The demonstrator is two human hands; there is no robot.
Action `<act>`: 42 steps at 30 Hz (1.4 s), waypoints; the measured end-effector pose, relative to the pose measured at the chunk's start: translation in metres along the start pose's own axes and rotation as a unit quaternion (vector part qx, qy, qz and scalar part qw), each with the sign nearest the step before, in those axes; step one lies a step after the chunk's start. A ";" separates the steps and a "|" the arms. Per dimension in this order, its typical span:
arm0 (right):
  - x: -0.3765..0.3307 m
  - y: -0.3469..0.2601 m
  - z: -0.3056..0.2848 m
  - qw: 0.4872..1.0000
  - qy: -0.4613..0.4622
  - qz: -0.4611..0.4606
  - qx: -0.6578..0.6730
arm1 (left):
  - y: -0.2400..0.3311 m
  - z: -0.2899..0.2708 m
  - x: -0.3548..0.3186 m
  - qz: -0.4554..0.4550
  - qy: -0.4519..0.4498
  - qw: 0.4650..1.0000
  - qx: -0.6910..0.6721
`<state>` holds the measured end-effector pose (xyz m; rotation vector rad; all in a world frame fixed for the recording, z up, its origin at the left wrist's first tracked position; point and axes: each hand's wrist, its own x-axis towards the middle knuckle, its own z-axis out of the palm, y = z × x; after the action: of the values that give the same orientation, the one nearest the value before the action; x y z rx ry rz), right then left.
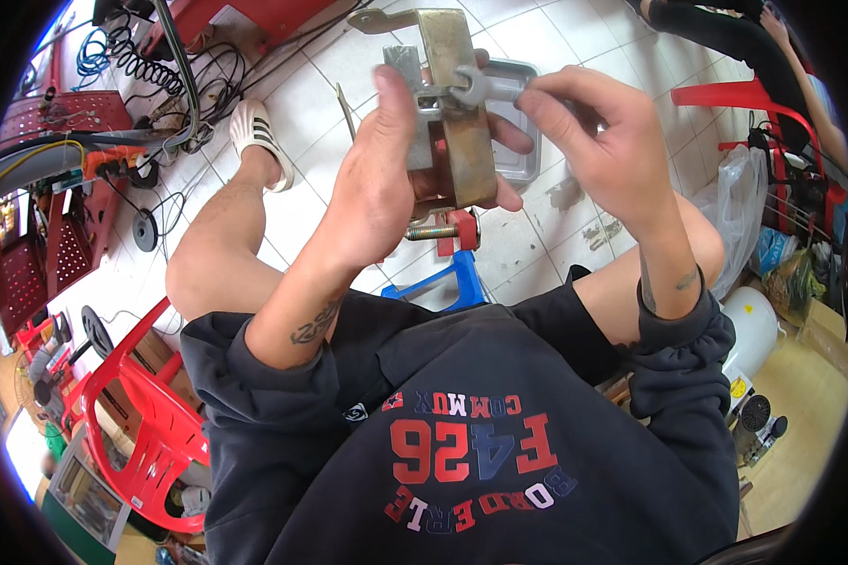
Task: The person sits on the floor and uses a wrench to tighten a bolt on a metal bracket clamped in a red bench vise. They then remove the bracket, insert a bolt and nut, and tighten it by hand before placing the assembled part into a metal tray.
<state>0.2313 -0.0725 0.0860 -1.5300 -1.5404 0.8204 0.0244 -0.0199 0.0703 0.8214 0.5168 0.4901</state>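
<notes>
Above the white-tiled floor, at the far middle, the left hand has its grip clamped around a metal bracket — the right hand has its grip pinched on a wrench, whose head meets the bracket. Just right — a grey tray.

Left side: a lane over the floor tiles lies open between the left leg and the left hand. Centre: the wrench bridges the right hand and the metal bracket — direct crossing obstructed. Between the forearms, a red clamp and blue stool restrict passage below the bracket. Right side: room beyond the right hand, limited by a red chair and plastic bag. Grey tray — partly screened from above by bracket and left hand.
</notes>
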 end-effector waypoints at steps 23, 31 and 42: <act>-0.012 0.006 0.066 0.917 0.156 0.100 0.353 | -0.023 0.008 0.011 0.074 0.163 0.983 0.052; 0.011 0.020 0.014 0.893 0.218 0.048 0.390 | 0.001 0.013 0.012 0.041 0.097 0.993 0.046; 0.009 0.001 0.027 0.896 0.242 0.104 0.358 | -0.013 0.016 0.012 0.048 0.068 0.989 0.118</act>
<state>0.2089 -0.0616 0.0734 -1.2109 -0.6043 0.9036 0.0459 -0.0292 0.0659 1.0477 0.6728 0.5838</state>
